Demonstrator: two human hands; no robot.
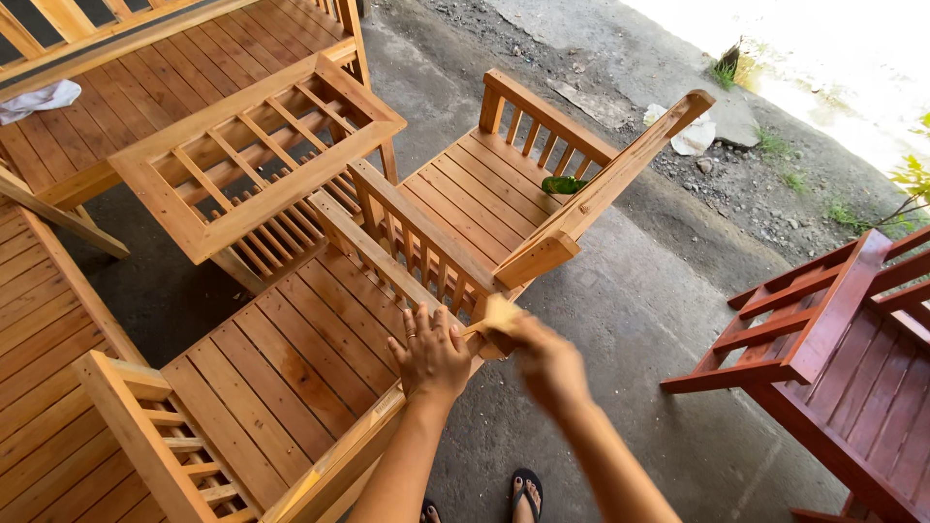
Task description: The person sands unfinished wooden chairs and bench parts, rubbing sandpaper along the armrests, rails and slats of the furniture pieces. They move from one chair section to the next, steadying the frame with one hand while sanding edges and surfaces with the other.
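Pale wooden chair is sitting at lower centre of the frame, its front corner under both hands. Left hand is pressing flat, fingers spread, apparently steadying the armrest. Right hand, blurred, is closing around what may be a brush. A second chair is standing just above, a red-brown chair at right.

Chairs – bare wood, smooth, matt. Red chair – shiny painted wood. Floor – rough grey concrete.

Right hand motion-blurred; red chair cut off by frame edge
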